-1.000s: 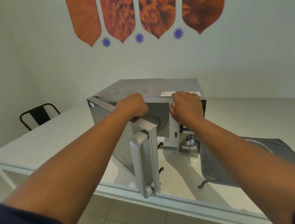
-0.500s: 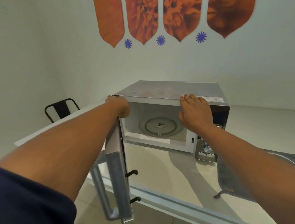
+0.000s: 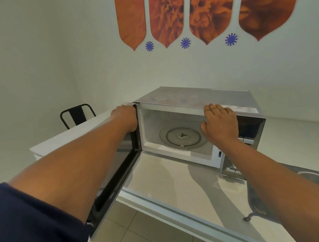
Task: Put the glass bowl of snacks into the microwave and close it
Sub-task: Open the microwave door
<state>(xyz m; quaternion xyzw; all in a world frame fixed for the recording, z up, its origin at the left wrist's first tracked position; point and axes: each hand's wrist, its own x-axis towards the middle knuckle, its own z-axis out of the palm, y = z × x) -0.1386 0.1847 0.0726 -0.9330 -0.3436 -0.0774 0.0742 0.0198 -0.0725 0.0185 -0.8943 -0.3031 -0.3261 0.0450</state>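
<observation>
left hand (image 3: 124,118) gripping door (image 3: 118,170) top | right hand (image 3: 219,123) flat on microwave (image 3: 200,100)

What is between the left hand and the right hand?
In the head view, only the open microwave cavity with its glass turntable lies between the left hand and right hand.

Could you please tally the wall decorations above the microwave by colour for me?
Orange petal-shaped panels: 4, the leftmost, then and the rightmost, all cut off by the top of the frame.
Blue starburst marks: 3, at and.
Total: 7
</observation>
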